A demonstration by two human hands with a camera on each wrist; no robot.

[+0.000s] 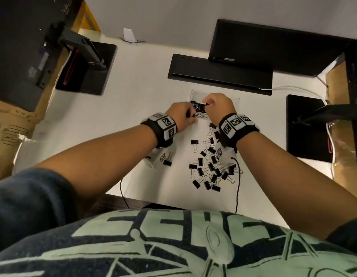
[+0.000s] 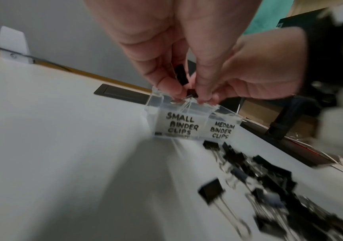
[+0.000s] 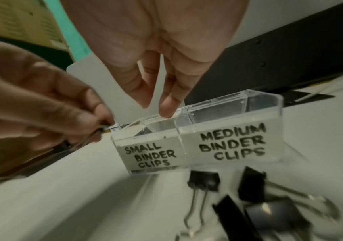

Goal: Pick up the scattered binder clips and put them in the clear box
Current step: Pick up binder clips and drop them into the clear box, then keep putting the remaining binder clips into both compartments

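The clear box (image 1: 234,99) stands on the white desk, with two compartments labelled small and medium binder clips (image 3: 230,143) (image 2: 178,124). My left hand (image 2: 187,93) hovers over the small compartment and pinches a small black clip (image 2: 181,76) between thumb and finger; it also shows at the box's left end (image 1: 188,115) (image 3: 96,120). My right hand (image 3: 158,106) points thumb and fingers down at the box rim with nothing between them (image 1: 206,102). Several small clips lie in the small compartment. Scattered black clips (image 1: 209,168) (image 2: 269,187) (image 3: 204,179) lie in front of the box.
A black bar (image 1: 219,74) lies just behind the box, below a monitor. Black monitor bases stand at the left (image 1: 87,68) and right (image 1: 305,124). Thin black cables (image 1: 237,182) hang from my wrists over the desk's near edge. One stray clip (image 1: 167,162) lies under my left wrist.
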